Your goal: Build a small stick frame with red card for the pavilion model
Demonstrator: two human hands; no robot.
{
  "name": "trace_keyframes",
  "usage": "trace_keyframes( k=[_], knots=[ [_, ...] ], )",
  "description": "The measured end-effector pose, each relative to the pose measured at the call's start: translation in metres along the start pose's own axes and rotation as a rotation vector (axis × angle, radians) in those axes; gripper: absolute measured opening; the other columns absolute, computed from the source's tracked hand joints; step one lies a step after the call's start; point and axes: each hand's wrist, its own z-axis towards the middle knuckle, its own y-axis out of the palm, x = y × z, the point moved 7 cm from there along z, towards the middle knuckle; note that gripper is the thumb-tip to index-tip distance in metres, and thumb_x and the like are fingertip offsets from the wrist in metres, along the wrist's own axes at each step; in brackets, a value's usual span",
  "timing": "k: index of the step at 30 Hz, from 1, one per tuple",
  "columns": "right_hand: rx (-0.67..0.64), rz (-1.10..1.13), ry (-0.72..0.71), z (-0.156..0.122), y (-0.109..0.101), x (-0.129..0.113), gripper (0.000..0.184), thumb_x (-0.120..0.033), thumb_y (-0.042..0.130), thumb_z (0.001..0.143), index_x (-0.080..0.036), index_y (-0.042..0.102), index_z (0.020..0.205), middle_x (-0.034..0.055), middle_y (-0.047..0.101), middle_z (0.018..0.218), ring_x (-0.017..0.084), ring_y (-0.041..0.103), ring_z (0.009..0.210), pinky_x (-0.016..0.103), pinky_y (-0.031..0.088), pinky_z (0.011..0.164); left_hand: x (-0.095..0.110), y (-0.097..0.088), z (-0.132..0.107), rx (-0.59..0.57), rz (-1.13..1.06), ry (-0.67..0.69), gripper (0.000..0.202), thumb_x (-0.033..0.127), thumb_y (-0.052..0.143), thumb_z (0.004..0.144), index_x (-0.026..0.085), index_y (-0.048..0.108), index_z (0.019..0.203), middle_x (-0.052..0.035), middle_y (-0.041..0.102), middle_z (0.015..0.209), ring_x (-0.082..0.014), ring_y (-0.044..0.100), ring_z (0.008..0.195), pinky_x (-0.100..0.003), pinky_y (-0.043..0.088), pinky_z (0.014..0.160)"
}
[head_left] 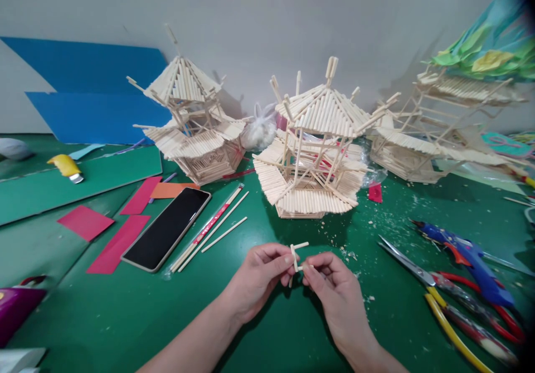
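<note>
My left hand [259, 275] and my right hand [332, 286] meet low over the green table [251, 323]. Both pinch a small cross-shaped piece of short wooden sticks [297, 255] between their fingertips. Just beyond them stands a stick pagoda model [311, 155] with tiered roofs. A second stick pagoda [190, 122] stands to the left, and a third stick structure [434, 127] to the right. Loose long sticks [213, 228] lie left of my hands.
A phone [167, 228] lies face up beside red and orange paper pieces [121, 239]. To the right lie a blue glue gun [468, 258], scissors [413, 270] and yellow-handled pliers [460, 328]. Blue sheets [92, 94] lean on the wall. A yellow knife [67, 166] lies far left.
</note>
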Motion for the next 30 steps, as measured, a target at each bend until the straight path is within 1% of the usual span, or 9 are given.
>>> trace_keyframes(
  k=[10,16,23,30],
  knots=[
    [0.029,-0.014,0.003,-0.0003,-0.001,-0.0021,0.018,-0.03,0.068,0.066,-0.017,0.057,0.069,-0.001,0.06,0.058,0.012,0.056,0.055,0.021,0.045,0.053,-0.0007,0.0007,0.0009,-0.017,0.001,0.007,0.01,0.021,0.067,0.067,0.012,0.065,0.064,0.0006,0.058,0.055,-0.0044,0.045,0.045,-0.018,0.031,0.048],
    [0.011,-0.005,0.005,-0.0003,-0.0008,-0.0007,0.016,-0.029,0.067,0.069,-0.017,0.057,0.071,-0.0016,0.06,0.059,0.01,0.055,0.056,0.02,0.044,0.053,-0.0003,-0.0005,-0.0002,0.0,0.013,-0.005,0.012,0.023,0.069,0.065,0.012,0.064,0.063,0.0005,0.057,0.054,-0.0048,0.044,0.045,-0.019,0.031,0.048],
    [0.045,-0.027,-0.002,0.0003,-0.0002,-0.0055,0.021,-0.033,0.069,0.064,-0.017,0.058,0.068,0.0001,0.061,0.057,0.013,0.056,0.054,0.023,0.046,0.051,-0.0008,0.0001,-0.0001,-0.001,0.016,-0.008,0.013,0.024,0.069,0.064,0.012,0.064,0.063,0.0004,0.057,0.054,-0.0055,0.044,0.045,-0.02,0.032,0.047],
    [0.018,0.001,0.01,0.0004,0.0003,-0.0013,0.016,-0.029,0.068,0.067,-0.018,0.057,0.07,-0.0018,0.06,0.059,0.01,0.056,0.055,0.02,0.045,0.052,0.0001,-0.0003,0.0001,-0.001,0.014,-0.013,0.013,0.024,0.07,0.063,0.012,0.064,0.063,0.0004,0.058,0.053,-0.0052,0.044,0.045,-0.019,0.032,0.047]
  ],
)
